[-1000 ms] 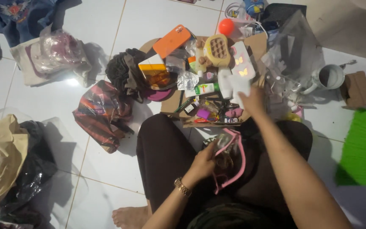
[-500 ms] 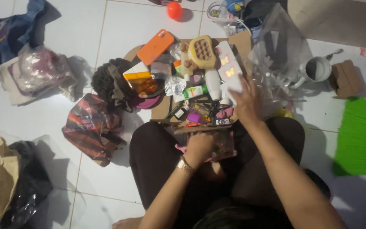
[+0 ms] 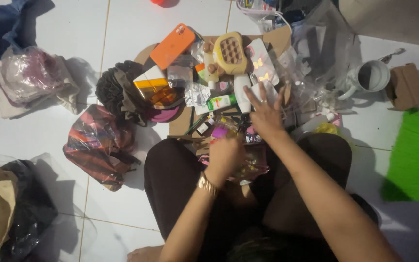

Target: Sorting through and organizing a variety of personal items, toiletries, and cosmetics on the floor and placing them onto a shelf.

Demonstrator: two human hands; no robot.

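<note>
pink-trimmed clear pouch (image 3: 253, 165) clamped in left hand (image 3: 225, 156); right hand (image 3: 265, 115) spread flat over cluttered cardboard (image 3: 180, 122).

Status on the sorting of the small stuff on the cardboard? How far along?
Done: little that shows; the clear pink-edged pouch on the lap already holds some small items. In hand: left hand grips the pouch, while right hand is spread over the small items on the cardboard. Left: most of the pile, including the orange phone, yellow bubble toy and green-capped tube.
</note>
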